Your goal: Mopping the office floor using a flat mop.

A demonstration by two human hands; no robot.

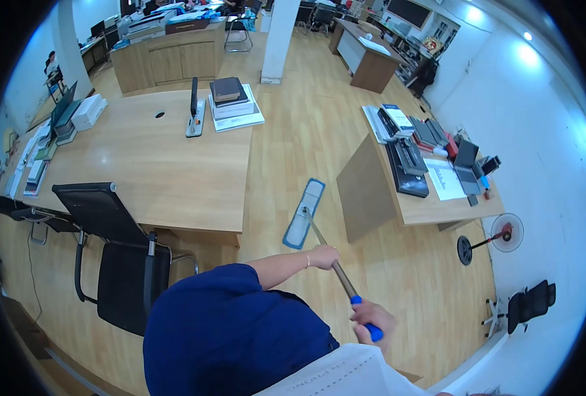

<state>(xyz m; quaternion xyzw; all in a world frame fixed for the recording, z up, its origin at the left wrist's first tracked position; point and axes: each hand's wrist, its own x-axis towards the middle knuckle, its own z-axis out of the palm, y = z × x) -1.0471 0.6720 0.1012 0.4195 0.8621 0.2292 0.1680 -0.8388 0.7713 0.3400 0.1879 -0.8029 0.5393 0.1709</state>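
Gripping the mop handle [336,267] with both hands, the person stands on the wooden floor [398,277] in the aisle between two desks. The left hand [324,257] is closed around the metal shaft higher toward the head; the right hand [372,318] is wrapped around the blue grip at the handle's near end. The flat mop head [304,212], a long grey pad with a blue border, lies flat on the floor just beside the near corner of the large desk [154,165], with the handle rising from its middle back toward the person. Right of the mop head stands the side desk [425,204], loaded with folders and a laptop; left of the mop head, tucked against the large desk, is a black office chair [118,257]. For a clean pass, the pad should probably stay fully flat, with the upper hand steering and the lower hand driving. Strokes are best kept parallel to the large desk's edge, clear of the chair legs and of the standing fan [497,237] beyond the side desk.
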